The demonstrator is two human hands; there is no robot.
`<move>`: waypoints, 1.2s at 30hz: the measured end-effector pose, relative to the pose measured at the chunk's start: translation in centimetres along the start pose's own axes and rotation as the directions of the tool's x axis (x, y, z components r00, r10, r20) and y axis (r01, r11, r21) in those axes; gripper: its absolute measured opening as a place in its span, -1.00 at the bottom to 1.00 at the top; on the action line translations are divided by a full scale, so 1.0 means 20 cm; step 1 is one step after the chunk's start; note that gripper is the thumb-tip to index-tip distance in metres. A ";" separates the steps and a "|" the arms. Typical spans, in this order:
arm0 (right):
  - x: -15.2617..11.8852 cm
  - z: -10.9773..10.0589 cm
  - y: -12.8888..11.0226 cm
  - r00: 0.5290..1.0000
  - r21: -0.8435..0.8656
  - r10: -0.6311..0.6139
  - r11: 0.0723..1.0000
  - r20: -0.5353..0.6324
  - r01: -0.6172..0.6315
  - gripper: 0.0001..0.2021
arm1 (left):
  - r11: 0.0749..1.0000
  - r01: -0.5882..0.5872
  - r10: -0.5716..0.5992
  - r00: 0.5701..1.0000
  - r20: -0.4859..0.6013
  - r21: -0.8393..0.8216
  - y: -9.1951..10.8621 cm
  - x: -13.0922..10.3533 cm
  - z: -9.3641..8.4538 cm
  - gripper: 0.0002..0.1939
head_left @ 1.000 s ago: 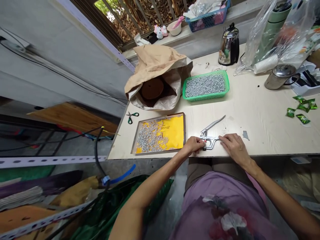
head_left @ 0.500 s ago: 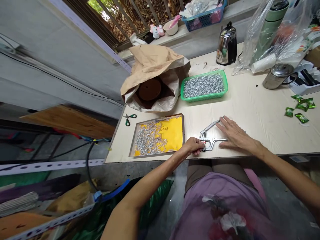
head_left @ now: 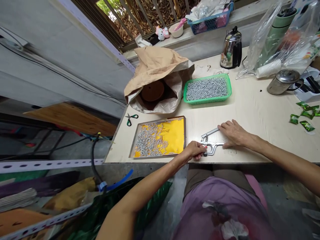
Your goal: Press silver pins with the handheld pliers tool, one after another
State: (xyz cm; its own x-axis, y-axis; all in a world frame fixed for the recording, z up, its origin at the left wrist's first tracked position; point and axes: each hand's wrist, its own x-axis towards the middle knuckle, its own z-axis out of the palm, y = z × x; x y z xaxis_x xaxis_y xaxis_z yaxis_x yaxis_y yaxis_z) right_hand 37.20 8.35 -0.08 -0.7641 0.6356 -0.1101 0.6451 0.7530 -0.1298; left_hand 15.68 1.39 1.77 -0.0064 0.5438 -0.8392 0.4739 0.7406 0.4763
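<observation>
Silver hand pliers (head_left: pixel 212 145) with a coiled spring and a small red part near the jaw lie at the table's front edge, their two handles spread apart. My right hand (head_left: pixel 233 134) has its fingers on the end of the upper handle and its thumb by the lower one. At the jaw end, my left hand (head_left: pixel 194 150) is closed in a pinch, and whatever it holds is too small to make out. Left of that hand lies a shallow tray (head_left: pixel 184 133) with a yellow bottom (head_left: pixel 175 140), holding many small silver metal pins (head_left: pixel 147 140).
Behind stands a green basket (head_left: pixel 186 99) full of similar metal pieces, beside an open brown paper bag (head_left: pixel 160 63). Green-handled scissors (head_left: pixel 130 119) lie at left. A kettle (head_left: pixel 231 50), a metal cup (head_left: pixel 282 81) and green wrapped packets (head_left: pixel 307 126) are farther right.
My right hand has curled more around the pliers' handle ends. My left hand stays pinched at the jaw. The whole view has shifted slightly.
</observation>
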 end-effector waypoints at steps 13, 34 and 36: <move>-0.05 -0.02 -0.04 1.000 -0.010 0.003 1.000 -0.019 -0.003 -0.50 | 0.929 -0.193 0.263 0.945 -0.196 0.316 -0.09 -0.01 0.02 -0.74; -0.09 -0.07 -0.12 0.988 -0.062 0.147 0.988 0.050 -0.144 -0.45 | 0.202 -0.450 0.741 0.651 0.165 0.870 0.16 0.12 0.13 -0.40; -0.09 -0.07 -0.14 0.989 -0.065 0.140 0.989 0.050 -0.136 -0.57 | 0.196 -0.454 0.734 0.656 0.177 0.869 0.15 0.11 0.13 -0.51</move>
State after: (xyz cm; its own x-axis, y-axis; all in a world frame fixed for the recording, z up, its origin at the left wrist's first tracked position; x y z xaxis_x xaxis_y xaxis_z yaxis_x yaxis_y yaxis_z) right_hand 36.76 5.41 1.95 -0.6655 0.7253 -0.1759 0.7419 0.6687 -0.0495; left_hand 19.51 3.79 0.73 0.4996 0.8303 -0.2472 0.8611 -0.4450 0.2458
